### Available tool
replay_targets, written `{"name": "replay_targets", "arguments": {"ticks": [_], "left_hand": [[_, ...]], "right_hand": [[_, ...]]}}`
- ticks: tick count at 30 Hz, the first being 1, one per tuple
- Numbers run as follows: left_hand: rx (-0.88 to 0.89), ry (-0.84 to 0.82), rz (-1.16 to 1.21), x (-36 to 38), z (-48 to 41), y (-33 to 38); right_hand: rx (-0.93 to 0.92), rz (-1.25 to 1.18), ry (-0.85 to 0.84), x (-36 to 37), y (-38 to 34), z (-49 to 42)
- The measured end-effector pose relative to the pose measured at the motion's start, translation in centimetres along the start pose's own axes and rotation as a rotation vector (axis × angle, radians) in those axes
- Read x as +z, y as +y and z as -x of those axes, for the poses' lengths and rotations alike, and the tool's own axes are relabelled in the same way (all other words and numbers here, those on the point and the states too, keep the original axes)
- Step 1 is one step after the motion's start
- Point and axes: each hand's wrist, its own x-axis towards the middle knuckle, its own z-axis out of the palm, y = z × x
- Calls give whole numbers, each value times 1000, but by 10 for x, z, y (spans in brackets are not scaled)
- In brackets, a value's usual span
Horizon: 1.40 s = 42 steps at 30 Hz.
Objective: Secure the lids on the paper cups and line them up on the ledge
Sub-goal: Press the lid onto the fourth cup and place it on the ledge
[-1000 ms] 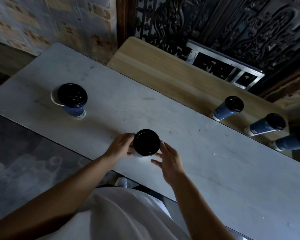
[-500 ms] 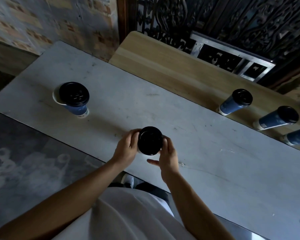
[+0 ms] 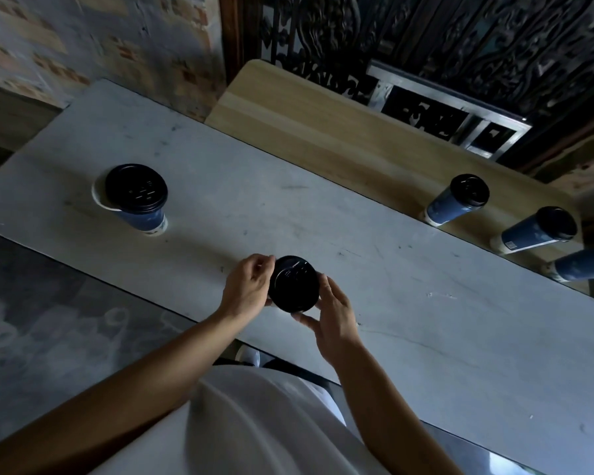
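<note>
Near the middle of the counter's (image 3: 426, 320) near edge, both hands hold a black lid (image 3: 294, 284). The left hand (image 3: 249, 291) curls its fingers round the lid's left rim, and the right hand (image 3: 333, 317) clasps the right rim with its thumb under the near side. The lid faces the camera and hides whatever cup is beneath it, so whether it is pressed home cannot be told. Toward the counter's left end stands a blue cup (image 3: 144, 217). Its lid (image 3: 136, 187) sits askew, with a sliver of white rim bare on the left. Along the counter's far edge runs a wooden ledge (image 3: 323, 132), and at its right end three lidded blue cups stand in a row: the first cup (image 3: 456, 200), the second cup (image 3: 535, 229) just beside it, and the third cup (image 3: 583, 267) lost in shadow at the frame's edge, its top too dark to make out
</note>
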Motion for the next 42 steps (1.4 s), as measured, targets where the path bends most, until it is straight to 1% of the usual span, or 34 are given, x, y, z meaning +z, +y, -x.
{"name": "replay_targets", "arguments": {"ticks": [2, 5, 7, 9, 11, 13, 14, 16, 19, 21, 22, 25, 27, 29, 32, 36, 39, 42], "left_hand": [[16, -31, -42, -9, -6, 1], [69, -112, -4, -13, -8, -2], [83, -158, 18, -12, -9, -3], [38, -173, 45, -9, -6, -3], [-72, -115, 128, -1, -2, -3], [-163, 14, 217, 7, 6, -3], [-185, 80, 249, 13, 10, -4], [-213, 139, 292, 21, 19, -7], [-263, 104, 252, 19, 20, -6], [-299, 52, 182, 10, 14, -5], [-288, 29, 148, 5, 11, -5], [-161, 2, 55, -1, 6, -9], [-133, -6, 33, 1, 7, -11], [-145, -4, 46, 7, 8, -12], [-167, 32, 123, 14, 11, -10], [-282, 87, 272, 21, 23, -5], [-286, 107, 170, 17, 18, -3], [-247, 5, 36, 3, 3, -6]], "right_hand": [[24, 49, -24, 0, -5, -5], [1, 83, -16, 5, -6, -9], [21, 37, 23, 8, -4, -10], [38, -50, 34, 6, -3, -8], [38, -110, -4, 3, -1, -5], [0, -163, -61, 2, 4, 2], [-25, -180, -85, 3, 8, 4], [-71, -152, -91, 3, 12, 5], [-53, -48, -60, 2, 8, -1], [-19, -40, -71, -2, 1, -7], [-15, -37, -76, -3, -1, -10], [-22, -23, -53, -2, -2, -12], [-34, -26, -13, 1, 3, -11], [-26, -67, 12, 4, 3, -7], [26, -160, -16, 5, 3, -3], [-6, -257, -20, 6, 17, 6], [16, -298, 18, 5, 16, 5], [44, -249, 33, -2, 7, -2]]}}
